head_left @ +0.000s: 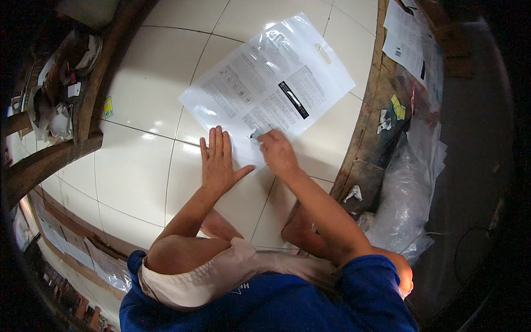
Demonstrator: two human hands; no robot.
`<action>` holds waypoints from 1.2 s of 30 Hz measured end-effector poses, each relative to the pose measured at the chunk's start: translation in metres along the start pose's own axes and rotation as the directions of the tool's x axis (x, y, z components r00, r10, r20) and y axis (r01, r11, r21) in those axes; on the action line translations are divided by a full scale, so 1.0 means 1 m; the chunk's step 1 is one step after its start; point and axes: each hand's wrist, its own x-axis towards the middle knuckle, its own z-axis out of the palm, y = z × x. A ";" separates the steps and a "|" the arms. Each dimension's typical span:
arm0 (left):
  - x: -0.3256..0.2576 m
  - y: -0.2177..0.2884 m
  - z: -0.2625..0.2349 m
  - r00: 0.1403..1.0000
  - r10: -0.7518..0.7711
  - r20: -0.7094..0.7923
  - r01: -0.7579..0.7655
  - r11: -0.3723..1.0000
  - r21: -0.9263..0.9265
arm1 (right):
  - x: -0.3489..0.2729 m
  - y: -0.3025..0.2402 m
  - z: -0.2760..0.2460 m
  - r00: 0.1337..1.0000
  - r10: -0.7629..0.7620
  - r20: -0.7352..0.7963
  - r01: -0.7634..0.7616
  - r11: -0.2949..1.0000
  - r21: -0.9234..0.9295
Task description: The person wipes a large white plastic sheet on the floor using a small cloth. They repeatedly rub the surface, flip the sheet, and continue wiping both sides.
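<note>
White glossy floor tiles (133, 166) fill the middle of the view, edged by a wooden border (362, 119) on the right and a dark wooden frame (88, 105) on the left. On the tiles lies a flat white plastic bag (271, 83) with a cut-out handle slot near its far corner and blocks of small print on its face (a black strip runs across the print). It sits tilted, its near edge under both hands.

The left hand (218, 163) lies flat and open, palm down, fingers together and pointing away from the person, thumb spread to the side; its fingertips rest at the bag's near edge, and it holds nothing. The right hand (278, 152) is just beside it, curled, its fingers closed in a pinching grip on a small dark object (254, 136) pressed against the bag near that same edge; what the object is cannot be told.

Beyond the wooden border on the right lie crumpled clear plastic sheets (401, 205) and a stack of printed papers (406, 47). Scraps of paper and plastic (55, 110) are piled behind the frame on the left.
</note>
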 end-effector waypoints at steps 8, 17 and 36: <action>0.004 0.004 -0.002 0.999 0.009 -0.040 -0.009 1.000 0.001 | 0.052 0.068 -0.071 0.978 0.174 -0.118 -0.179 0.983 -0.042; 0.004 0.006 -0.005 0.996 -0.058 0.067 0.058 0.998 0.003 | -0.012 0.019 0.001 0.986 -0.152 0.063 0.154 0.988 -0.028; -0.013 0.001 0.001 0.997 -0.075 0.031 0.075 0.997 0.007 | 0.022 0.055 -0.016 0.984 0.168 -0.061 -0.162 0.983 0.090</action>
